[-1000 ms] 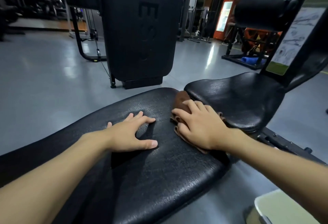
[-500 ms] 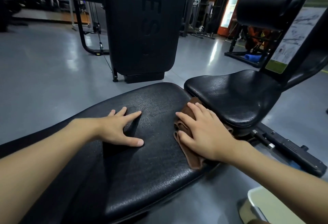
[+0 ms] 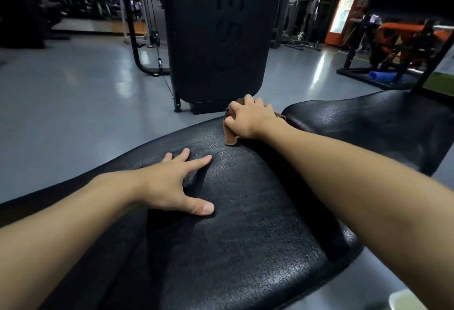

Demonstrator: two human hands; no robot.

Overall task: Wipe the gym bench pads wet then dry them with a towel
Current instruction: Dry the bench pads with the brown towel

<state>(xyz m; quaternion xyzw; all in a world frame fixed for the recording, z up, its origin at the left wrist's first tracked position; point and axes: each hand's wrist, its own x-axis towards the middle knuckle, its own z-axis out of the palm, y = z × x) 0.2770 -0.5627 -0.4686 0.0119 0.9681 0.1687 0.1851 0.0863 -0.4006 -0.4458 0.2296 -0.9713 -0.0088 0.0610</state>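
The right hand [image 3: 250, 119] has slid the brown cloth [image 3: 231, 137] from the near side of the gap to the far corner of the long bench pad [image 3: 245, 223], so this end looks covered; most of the pad's length nearer the person probably remains. Its fingers curl over the bunched cloth, pressing it down. The left hand [image 3: 169, 184] rests flat mid-pad, fingers spread. The cloth sits at the pad's far edge, just beside the seat pad [image 3: 368, 123]; beyond is floor [image 3: 73, 113], so open room lies back toward the body.
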